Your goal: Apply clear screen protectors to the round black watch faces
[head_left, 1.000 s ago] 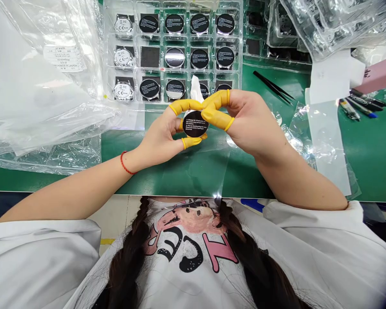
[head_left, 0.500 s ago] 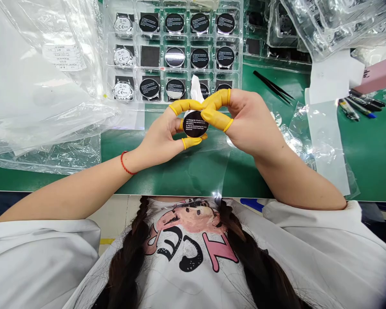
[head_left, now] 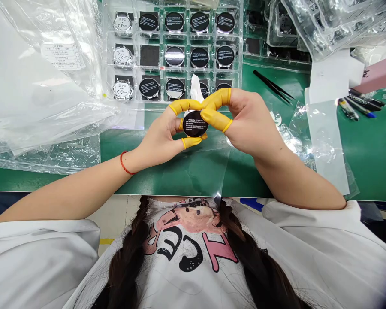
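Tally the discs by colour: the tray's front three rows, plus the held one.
Silver discs: 3
Dark discs in the tray: 11 (one streaked with glare, two partly covered)
Held disc, dark: 1
Total: 15

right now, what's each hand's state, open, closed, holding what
Left hand: closed, holding the watch.
Right hand: closed at the watch's upper edge; whether it grips anything can't be told.

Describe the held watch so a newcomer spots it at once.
On the green bench, find the clear compartmented tray. Just below it in view, the left hand grips a black-faced round watch with white print. Lookalikes sit in the tray; only this one is held in yellow finger cots.
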The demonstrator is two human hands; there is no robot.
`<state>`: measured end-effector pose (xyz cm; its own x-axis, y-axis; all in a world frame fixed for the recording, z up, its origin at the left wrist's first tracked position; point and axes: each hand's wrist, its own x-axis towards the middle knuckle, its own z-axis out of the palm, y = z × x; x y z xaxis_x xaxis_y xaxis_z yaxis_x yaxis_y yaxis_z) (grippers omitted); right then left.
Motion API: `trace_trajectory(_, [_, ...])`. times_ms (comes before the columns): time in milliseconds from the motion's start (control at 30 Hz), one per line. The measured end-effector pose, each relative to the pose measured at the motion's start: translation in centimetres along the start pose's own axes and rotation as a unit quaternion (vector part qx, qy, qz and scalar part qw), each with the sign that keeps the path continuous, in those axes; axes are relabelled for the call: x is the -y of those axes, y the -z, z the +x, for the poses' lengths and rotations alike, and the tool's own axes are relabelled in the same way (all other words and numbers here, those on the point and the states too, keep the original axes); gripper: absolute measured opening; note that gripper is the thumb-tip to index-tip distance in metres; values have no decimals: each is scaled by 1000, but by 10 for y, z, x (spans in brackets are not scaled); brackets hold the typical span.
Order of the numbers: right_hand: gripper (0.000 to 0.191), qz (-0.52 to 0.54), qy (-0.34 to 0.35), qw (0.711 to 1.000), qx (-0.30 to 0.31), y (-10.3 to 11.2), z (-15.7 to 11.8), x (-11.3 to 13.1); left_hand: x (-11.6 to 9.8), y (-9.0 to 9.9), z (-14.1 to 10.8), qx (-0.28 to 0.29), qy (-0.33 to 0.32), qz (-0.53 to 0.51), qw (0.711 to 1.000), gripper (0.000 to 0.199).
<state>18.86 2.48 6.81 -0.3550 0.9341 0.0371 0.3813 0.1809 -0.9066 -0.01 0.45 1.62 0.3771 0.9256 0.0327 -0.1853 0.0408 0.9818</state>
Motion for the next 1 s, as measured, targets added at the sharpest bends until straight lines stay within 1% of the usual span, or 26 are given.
trace_trajectory(133, [46, -9, 5, 1000, 5, -2, -1, -1, -2, -1, 0, -2, 11, -12, 1000, 60])
trace_trajectory(200, [41, -43, 20, 999, 1, 0, -1, 2, -3, -2, 0, -7, 17, -20, 1000, 59])
trace_trajectory(267, [32, -125, 68, 990, -24, 10, -1, 7, -2, -2, 0, -16, 22, -26, 999, 59])
trace_trajectory(300, [27, -186, 93, 977, -43, 17, -1, 9, -1, -2, 0, -20, 25, -28, 999, 60])
trace_trajectory(333, [24, -256, 102, 959, -58, 26, -2, 9, -1, -2, 0, -24, 26, -28, 999, 60])
trace_trajectory(367, [21, -326, 91, 939, -66, 35, -3, 6, 1, -1, 0, -27, 26, -28, 999, 61])
trace_trajectory(400, [20, -385, 62, 919, -58, 45, -4, 2, 2, 0, 0, -30, 24, -24, 999, 61])
trace_trajectory(467, [23, -448, -16, 894, -22, 61, -8, -15, 3, 1, -1, -36, 16, -13, 999, 62])
trace_trajectory(500, [26, -458, -44, 888, -8, 66, -11, -26, 4, 1, -1, -37, 12, -6, 999, 62])
trace_trajectory(567, [32, -462, -65, 885, 2, 72, -17, -47, 4, 2, -1, -33, 6, 5, 999, 61])
trace_trajectory(667, [25, -484, -92, 870, 15, 71, -24, -67, 3, 1, -3, -24, 8, 5, 1000, 60])
trace_trajectory(733, [19, -498, -118, 859, 19, 69, -29, -71, 1, 0, -3, -28, 9, -3, 1000, 60])
trace_trajectory(800, [22, -502, -141, 853, -2, 67, -33, -69, 1, -1, -3, -37, 8, -12, 999, 61])
trace_trajectory(900, [44, -490, -167, 855, -31, 65, -39, -63, 1, -1, -3, -47, 6, -25, 999, 62])
trace_trajectory(967, [56, -486, -174, 856, -21, 63, -44, -58, 1, -1, -3, -45, -2, -27, 999, 62])
trace_trajectory(1000, [57, -491, -178, 853, -11, 62, -46, -56, 2, -1, -3, -42, -9, -23, 999, 62])
